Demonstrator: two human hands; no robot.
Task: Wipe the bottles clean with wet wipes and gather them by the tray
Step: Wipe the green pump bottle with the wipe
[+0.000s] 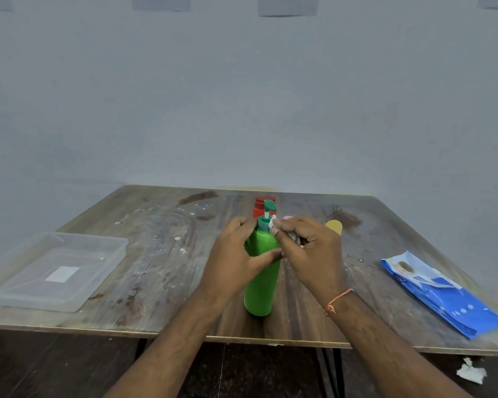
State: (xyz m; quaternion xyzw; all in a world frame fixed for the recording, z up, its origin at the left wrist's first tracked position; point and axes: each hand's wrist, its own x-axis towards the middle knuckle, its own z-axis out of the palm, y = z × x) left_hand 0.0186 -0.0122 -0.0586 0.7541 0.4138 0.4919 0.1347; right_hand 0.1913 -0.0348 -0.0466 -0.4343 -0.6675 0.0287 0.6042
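A tall green pump bottle (261,282) stands upright near the front middle of the wooden table (161,254). My left hand (236,259) grips its upper body and shoulder. My right hand (305,248) pinches a small white wet wipe (271,222) against the bottle's neck, just under the pump head. Behind the green bottle a red-capped bottle (261,203) is partly hidden. A pink cap (287,217) and a yellow bottle top (334,226) show behind my right hand. A clear plastic tray (20,294) sits at the left.
A blue pack of wet wipes (443,294) lies near the table's right edge. A crumpled white wipe (472,372) lies on the dark floor below the front right edge. A pale wall stands close behind the table.
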